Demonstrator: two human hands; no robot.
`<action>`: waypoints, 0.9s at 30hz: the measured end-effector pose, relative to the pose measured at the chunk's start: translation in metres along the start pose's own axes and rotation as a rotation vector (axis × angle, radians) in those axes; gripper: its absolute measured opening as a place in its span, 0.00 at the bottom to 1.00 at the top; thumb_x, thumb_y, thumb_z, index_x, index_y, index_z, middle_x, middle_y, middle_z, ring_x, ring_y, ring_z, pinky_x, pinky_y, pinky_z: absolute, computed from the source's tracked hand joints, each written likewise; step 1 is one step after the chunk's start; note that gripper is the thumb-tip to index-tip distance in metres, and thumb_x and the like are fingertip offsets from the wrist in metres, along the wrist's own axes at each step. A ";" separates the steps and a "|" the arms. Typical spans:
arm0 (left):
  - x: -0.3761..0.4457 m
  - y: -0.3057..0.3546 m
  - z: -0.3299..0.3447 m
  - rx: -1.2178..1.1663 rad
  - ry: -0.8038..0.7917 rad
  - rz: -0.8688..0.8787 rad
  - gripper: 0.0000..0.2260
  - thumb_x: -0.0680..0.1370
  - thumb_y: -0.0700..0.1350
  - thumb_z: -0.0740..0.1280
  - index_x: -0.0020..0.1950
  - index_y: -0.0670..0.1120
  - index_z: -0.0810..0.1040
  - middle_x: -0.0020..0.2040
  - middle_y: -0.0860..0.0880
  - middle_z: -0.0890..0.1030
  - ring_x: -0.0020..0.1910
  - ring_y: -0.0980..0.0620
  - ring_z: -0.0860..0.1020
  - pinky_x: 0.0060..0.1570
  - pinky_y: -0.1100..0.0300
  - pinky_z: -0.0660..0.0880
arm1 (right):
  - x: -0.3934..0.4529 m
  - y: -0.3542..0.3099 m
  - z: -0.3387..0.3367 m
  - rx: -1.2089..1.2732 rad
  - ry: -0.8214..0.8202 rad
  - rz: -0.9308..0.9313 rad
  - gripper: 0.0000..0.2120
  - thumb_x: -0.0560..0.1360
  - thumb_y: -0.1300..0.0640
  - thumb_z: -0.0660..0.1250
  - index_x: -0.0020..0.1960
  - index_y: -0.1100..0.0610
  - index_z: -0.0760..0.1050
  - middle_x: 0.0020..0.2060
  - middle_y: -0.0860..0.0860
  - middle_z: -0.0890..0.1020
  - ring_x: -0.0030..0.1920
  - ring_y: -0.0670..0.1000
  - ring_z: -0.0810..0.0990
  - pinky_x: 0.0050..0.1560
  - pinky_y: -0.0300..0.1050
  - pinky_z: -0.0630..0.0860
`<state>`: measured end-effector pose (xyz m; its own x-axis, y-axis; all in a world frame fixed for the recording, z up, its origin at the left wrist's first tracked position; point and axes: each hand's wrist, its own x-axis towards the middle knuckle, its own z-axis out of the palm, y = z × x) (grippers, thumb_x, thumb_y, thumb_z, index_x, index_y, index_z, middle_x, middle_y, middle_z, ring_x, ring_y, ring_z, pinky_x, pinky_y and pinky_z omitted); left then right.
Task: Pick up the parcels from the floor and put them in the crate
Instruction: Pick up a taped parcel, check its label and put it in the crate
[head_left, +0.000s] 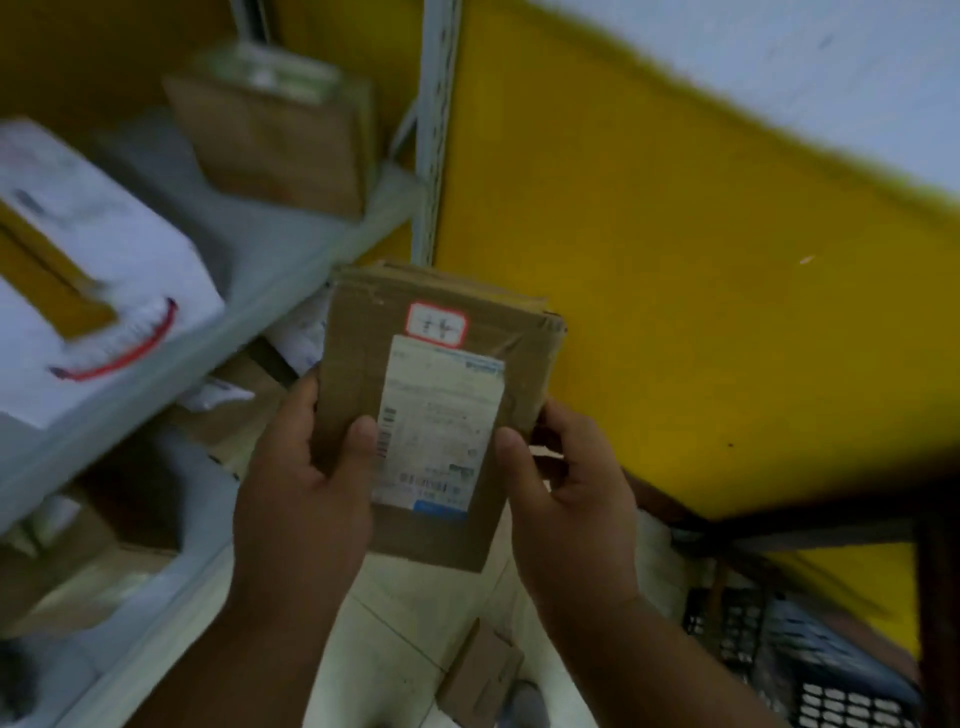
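Holding a flat cardboard parcel (431, 410) up in front of the chest, well off the floor (410, 618), label side facing the camera. Gripping its lower left edge with the left hand (306, 499), thumb lying over the face beside the white shipping label (441, 426); pinching the lower right edge with the right hand (566, 499), thumb on top and fingers tucked behind. Carrying step judged under way, with the pick-up of this one done. Lying below on the floor, near the bottom edge of view, another small cardboard parcel (483, 675) waiting its turn. Showing at the lower right corner, the dark lattice crate (810, 675) (blurred, contents hard to make out). Likely needing next: swinging the held parcel rightward and down over the crate's rim, then letting both hands release it inside.
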<state>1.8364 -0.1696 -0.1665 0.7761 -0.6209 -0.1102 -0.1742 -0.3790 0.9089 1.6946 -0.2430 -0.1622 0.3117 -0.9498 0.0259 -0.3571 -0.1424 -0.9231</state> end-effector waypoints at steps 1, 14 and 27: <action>-0.007 0.019 -0.017 -0.030 -0.006 0.012 0.16 0.80 0.50 0.64 0.67 0.64 0.70 0.52 0.65 0.78 0.51 0.62 0.76 0.44 0.64 0.74 | -0.007 -0.024 -0.009 0.006 -0.002 -0.024 0.11 0.73 0.44 0.64 0.54 0.32 0.72 0.53 0.37 0.79 0.54 0.37 0.78 0.51 0.41 0.82; -0.126 0.127 -0.120 0.010 0.010 0.263 0.23 0.80 0.48 0.64 0.75 0.58 0.64 0.69 0.56 0.73 0.62 0.60 0.70 0.53 0.64 0.69 | -0.087 -0.163 -0.082 0.055 0.074 -0.283 0.21 0.76 0.40 0.61 0.69 0.32 0.68 0.57 0.38 0.75 0.58 0.43 0.78 0.48 0.45 0.84; -0.283 0.150 -0.129 0.085 0.454 0.207 0.27 0.78 0.53 0.61 0.74 0.70 0.58 0.63 0.59 0.72 0.59 0.61 0.74 0.58 0.51 0.76 | -0.162 -0.173 -0.131 0.381 -0.442 -0.445 0.30 0.80 0.54 0.66 0.78 0.44 0.56 0.62 0.36 0.76 0.58 0.35 0.80 0.46 0.33 0.80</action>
<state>1.6686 0.0378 0.0530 0.9021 -0.3350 0.2719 -0.3863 -0.3463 0.8549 1.5907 -0.1007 0.0437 0.7104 -0.6124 0.3468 0.1922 -0.3052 -0.9327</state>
